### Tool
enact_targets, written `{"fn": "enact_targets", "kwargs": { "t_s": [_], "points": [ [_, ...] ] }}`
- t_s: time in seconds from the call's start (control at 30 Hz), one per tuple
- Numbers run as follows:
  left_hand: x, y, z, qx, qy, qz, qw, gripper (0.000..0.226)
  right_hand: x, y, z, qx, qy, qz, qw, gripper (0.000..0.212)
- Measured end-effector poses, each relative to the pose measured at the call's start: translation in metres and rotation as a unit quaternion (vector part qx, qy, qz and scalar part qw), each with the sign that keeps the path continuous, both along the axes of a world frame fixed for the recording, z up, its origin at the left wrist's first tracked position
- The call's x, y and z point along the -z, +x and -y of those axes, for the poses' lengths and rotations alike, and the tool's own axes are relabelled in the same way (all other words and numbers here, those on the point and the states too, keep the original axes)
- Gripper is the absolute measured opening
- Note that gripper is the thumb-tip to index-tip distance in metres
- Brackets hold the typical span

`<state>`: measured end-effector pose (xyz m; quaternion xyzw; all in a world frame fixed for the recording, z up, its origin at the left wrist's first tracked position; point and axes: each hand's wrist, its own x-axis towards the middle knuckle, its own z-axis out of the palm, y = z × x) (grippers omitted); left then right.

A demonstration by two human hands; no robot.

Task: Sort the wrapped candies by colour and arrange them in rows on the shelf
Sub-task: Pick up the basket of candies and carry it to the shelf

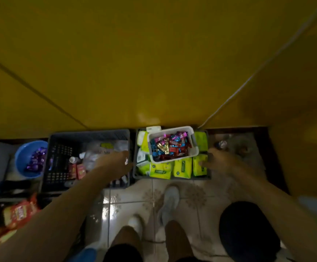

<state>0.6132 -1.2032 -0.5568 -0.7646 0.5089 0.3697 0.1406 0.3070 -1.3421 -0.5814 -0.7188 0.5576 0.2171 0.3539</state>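
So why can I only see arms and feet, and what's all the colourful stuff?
The camera sits on a person's head and looks down, so you see only their own arms, legs and shoes on the tiled floor. In front stands a crate full of green packs. On top of the packs sits a white basket heaped with wrapped candies in many colours. The right hand grips the crate's right rim, thumb over it. The left hand is at its left side, too blurred to tell if it grips. Far left, a blue bowl holds purple candies.
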Motion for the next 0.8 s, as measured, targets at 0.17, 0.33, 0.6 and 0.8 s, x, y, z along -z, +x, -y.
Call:
{"fn": "enact_targets", "kwargs": {
  "t_s": [0.17,0.33,0.6,0.8],
  "points": [
    [0.116,-0.011,0.032,-0.268,0.042,-0.140,0.952,0.039,0.149,-0.023,0.046,0.127,0.062,0.039,0.989,0.121],
    [0.219,-0.017,0.075,-0.365,0.055,-0.200,0.908,0.029,0.201,0.014,0.073,0.248,0.038,0.015,0.968,0.074],
    [0.287,-0.041,0.092,-0.582,0.011,-0.308,0.753,0.014,0.268,0.044,0.097,0.385,0.061,0.076,0.918,0.053],
    [0.247,-0.037,0.082,-0.566,-0.010,-0.310,0.764,0.030,0.225,0.035,0.073,0.483,0.098,0.160,0.855,0.048]
  ]
}}
